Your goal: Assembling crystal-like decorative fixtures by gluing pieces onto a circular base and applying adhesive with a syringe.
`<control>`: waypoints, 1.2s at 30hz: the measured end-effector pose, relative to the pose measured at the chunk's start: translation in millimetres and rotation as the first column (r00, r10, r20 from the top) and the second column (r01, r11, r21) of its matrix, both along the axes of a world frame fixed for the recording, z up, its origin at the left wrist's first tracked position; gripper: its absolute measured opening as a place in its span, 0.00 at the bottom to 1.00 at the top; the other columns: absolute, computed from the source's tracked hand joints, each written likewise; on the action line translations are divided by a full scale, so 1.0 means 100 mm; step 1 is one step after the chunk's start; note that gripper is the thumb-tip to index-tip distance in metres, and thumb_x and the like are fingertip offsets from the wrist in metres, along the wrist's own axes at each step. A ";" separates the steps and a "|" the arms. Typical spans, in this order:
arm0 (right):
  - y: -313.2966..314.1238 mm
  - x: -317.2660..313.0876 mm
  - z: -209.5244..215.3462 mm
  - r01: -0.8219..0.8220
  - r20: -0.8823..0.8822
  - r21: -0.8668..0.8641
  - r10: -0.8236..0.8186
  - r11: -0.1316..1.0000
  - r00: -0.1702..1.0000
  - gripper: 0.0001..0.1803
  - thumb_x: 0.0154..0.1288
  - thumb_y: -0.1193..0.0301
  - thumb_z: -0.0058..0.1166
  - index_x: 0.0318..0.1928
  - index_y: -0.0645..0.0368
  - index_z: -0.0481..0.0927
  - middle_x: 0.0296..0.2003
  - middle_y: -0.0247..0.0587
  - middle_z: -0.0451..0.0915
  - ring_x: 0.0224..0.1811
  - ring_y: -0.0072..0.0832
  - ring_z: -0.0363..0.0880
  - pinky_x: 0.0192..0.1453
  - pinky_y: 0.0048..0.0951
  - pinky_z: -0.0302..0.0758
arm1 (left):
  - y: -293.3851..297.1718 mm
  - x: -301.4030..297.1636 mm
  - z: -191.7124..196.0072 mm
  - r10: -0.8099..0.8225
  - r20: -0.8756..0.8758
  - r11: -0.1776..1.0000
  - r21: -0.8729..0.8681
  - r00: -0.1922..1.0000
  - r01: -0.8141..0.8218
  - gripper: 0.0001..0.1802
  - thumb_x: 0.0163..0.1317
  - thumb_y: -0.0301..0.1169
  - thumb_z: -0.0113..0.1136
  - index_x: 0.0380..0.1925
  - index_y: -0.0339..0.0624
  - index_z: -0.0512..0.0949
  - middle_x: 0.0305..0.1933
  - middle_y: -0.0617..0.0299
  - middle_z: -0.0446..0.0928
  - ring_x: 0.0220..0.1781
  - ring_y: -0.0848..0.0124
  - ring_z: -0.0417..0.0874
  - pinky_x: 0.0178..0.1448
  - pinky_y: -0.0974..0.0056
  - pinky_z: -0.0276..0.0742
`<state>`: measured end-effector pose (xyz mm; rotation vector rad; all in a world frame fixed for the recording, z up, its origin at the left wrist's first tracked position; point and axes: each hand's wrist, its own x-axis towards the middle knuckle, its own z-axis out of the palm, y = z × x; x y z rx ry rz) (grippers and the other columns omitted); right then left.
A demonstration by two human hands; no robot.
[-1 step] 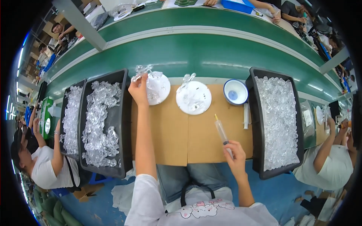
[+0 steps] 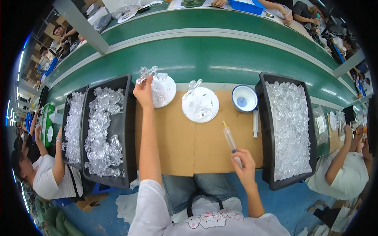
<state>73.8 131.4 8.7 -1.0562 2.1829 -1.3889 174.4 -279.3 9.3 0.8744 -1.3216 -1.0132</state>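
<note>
My left hand (image 2: 144, 93) is raised at the left white disc (image 2: 168, 94), its fingers pinched on a clear plastic piece (image 2: 147, 72). In my right hand (image 2: 245, 165) is a clear syringe (image 2: 230, 137) with a yellow tip, tilted toward the far side and held well above the cardboard sheet. A second white disc (image 2: 208, 112), with clear pieces on it, lies between my hands. Beyond the syringe stands a white bowl (image 2: 239, 94) with a blue rim and something bluish in its bottom. Another syringe (image 2: 255, 124) lies near it.
Black bins of clear plastic pieces flank the cardboard (image 2: 169, 157): a large one (image 2: 128, 129) and a smaller one at left, one (image 2: 267, 149) at right. A green bench (image 2: 232, 59) runs behind. People sit close on both sides.
The whole view has shifted very slightly. Both hands keep their hold on the clear plastic piece and the syringe.
</note>
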 end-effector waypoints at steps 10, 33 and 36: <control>-0.15 -0.17 0.25 0.083 -0.183 0.252 -0.036 0.964 0.983 0.17 0.52 0.76 0.58 0.45 0.50 0.77 0.48 0.40 0.73 0.45 0.39 0.76 0.44 0.35 0.75 | -1.04 -1.07 -0.54 -0.161 0.011 0.987 0.021 0.987 0.161 0.18 0.53 0.34 0.69 0.39 0.33 0.79 0.36 0.59 0.81 0.38 0.74 0.78 0.44 0.70 0.71; -0.31 0.37 1.01 0.004 -0.050 -0.087 -0.009 0.996 0.999 0.23 0.57 0.78 0.56 0.55 0.62 0.70 0.51 0.40 0.73 0.50 0.27 0.73 0.45 0.23 0.71 | 1.23 0.42 0.41 -0.247 0.278 0.962 -0.042 0.928 0.269 0.12 0.50 0.27 0.63 0.36 0.36 0.79 0.36 0.49 0.80 0.39 0.54 0.82 0.43 0.61 0.75; -0.99 0.45 1.21 -0.195 -0.132 -0.193 0.172 0.961 0.976 0.19 0.57 0.78 0.56 0.51 0.63 0.74 0.47 0.39 0.75 0.48 0.26 0.74 0.45 0.23 0.71 | 1.24 0.84 0.44 -0.132 0.344 0.987 -0.043 0.930 0.156 0.13 0.46 0.25 0.67 0.34 0.34 0.80 0.31 0.52 0.80 0.33 0.68 0.83 0.37 0.66 0.75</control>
